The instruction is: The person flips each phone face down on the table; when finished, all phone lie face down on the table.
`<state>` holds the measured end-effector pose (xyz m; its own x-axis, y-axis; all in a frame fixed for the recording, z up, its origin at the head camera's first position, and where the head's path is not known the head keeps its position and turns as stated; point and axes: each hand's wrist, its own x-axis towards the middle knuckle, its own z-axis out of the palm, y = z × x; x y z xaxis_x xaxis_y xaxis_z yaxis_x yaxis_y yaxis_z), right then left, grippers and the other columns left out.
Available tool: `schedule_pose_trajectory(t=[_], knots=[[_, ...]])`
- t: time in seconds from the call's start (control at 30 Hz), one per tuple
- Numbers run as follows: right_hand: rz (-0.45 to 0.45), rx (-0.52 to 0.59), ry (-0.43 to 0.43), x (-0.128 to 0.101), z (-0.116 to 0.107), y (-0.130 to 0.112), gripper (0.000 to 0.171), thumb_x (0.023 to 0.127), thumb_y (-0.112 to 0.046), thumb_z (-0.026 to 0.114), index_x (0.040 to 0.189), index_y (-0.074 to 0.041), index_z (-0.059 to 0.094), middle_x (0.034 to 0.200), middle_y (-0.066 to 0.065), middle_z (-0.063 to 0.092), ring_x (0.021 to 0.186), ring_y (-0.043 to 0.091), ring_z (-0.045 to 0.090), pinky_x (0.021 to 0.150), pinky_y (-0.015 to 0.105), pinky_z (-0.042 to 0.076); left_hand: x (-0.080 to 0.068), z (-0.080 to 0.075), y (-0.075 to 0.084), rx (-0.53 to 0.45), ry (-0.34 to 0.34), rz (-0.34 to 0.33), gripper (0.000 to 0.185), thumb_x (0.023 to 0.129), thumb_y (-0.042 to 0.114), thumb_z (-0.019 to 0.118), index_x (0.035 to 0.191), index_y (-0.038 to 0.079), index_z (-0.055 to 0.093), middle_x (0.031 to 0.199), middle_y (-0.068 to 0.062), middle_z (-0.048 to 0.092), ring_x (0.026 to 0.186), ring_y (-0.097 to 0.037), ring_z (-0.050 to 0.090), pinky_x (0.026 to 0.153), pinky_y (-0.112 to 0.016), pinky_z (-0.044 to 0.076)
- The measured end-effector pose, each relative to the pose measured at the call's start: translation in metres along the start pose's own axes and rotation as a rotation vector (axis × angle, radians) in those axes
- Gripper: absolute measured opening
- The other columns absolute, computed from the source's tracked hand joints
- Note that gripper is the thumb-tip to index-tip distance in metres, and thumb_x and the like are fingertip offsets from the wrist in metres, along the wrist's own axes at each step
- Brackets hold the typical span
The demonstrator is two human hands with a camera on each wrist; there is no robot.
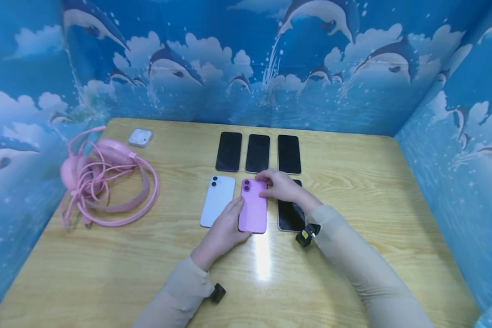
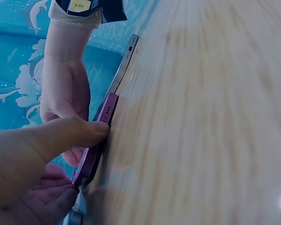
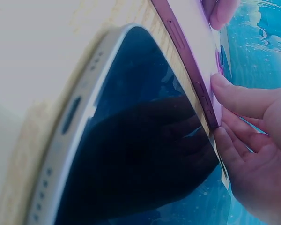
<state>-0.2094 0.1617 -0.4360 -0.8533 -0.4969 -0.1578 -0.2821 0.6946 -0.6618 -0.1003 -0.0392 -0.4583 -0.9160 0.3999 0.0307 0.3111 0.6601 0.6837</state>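
Note:
A pink phone [image 1: 254,207] lies back up in the front row on the wooden table [image 1: 373,205], between a white phone [image 1: 218,200] and a dark-screened phone [image 1: 289,216]. My left hand [image 1: 225,230] holds the pink phone's lower left edge. In the left wrist view its thumb [image 2: 79,133] presses the pink phone's side [image 2: 96,150]. My right hand [image 1: 280,187] pinches the phone's upper right edge, thumb on its back, and partly covers the dark-screened phone. In the right wrist view the pink phone [image 3: 187,70] sits beside the dark-screened phone [image 3: 140,140], with my right hand's fingers [image 3: 234,154] along its side.
Three phones lie screen up in a back row [image 1: 229,151] [image 1: 258,153] [image 1: 289,154]. Pink corded headphones [image 1: 106,182] lie at the left, with a white earbud case [image 1: 140,137] behind them. Blue dolphin-print walls [image 1: 246,68] close in three sides of the table.

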Motion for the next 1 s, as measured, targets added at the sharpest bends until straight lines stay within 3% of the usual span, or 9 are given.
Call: schedule_pose_trajectory(t=[0.27, 0.43, 0.53, 0.8, 1.0], knots=[[-0.054, -0.067, -0.044, -0.004, -0.003, 0.003, 0.047, 0.084, -0.016, 0.075, 0.126, -0.002, 0.059, 0.121, 0.012, 0.059, 0.104, 0.022, 0.055, 0.09, 0.034, 0.05, -0.001, -0.002, 0.001, -0.002, -0.036, -0.06, 0.09, 0.075, 0.016, 0.082, 0.145, -0.006, 0.031, 0.15, -0.02, 0.032, 0.137, -0.029, 0.032, 0.112, -0.037, 0.03], [-0.087, -0.051, -0.141, -0.008, -0.014, 0.004, 0.054, 0.083, -0.016, 0.076, 0.131, -0.003, 0.056, 0.134, 0.013, 0.053, 0.118, 0.026, 0.052, 0.1, 0.037, 0.046, 0.0, -0.002, -0.001, 0.006, -0.039, -0.057, 0.087, 0.076, 0.016, 0.08, 0.145, -0.004, 0.031, 0.15, -0.018, 0.032, 0.137, -0.027, 0.032, 0.112, -0.035, 0.029], [-0.104, -0.08, -0.164, -0.012, -0.022, 0.003, 0.055, 0.083, -0.015, 0.076, 0.133, -0.003, 0.055, 0.14, 0.014, 0.048, 0.126, 0.028, 0.047, 0.104, 0.041, 0.042, 0.001, -0.002, -0.001, 0.02, -0.027, -0.035, 0.087, 0.077, 0.018, 0.08, 0.146, -0.003, 0.031, 0.15, -0.017, 0.031, 0.137, -0.025, 0.031, 0.112, -0.033, 0.028], [-0.082, -0.354, -0.188, -0.028, -0.042, 0.005, 0.051, 0.081, -0.003, 0.075, 0.129, 0.0, 0.058, 0.139, 0.019, 0.047, 0.13, 0.035, 0.041, 0.105, 0.047, 0.04, 0.004, 0.002, 0.006, 0.021, -0.037, 0.036, 0.082, 0.081, 0.023, 0.076, 0.147, 0.003, 0.032, 0.15, -0.011, 0.034, 0.137, -0.022, 0.032, 0.113, -0.033, 0.028], [-0.039, -0.367, -0.206, -0.037, -0.052, 0.018, 0.06, 0.075, 0.004, 0.077, 0.131, 0.002, 0.055, 0.138, 0.023, 0.047, 0.127, 0.038, 0.043, 0.1, 0.047, 0.045, 0.008, 0.011, 0.017, 0.038, -0.058, 0.14, 0.078, 0.083, 0.022, 0.073, 0.147, 0.002, 0.032, 0.148, -0.011, 0.038, 0.136, -0.022, 0.034, 0.114, -0.032, 0.026]])
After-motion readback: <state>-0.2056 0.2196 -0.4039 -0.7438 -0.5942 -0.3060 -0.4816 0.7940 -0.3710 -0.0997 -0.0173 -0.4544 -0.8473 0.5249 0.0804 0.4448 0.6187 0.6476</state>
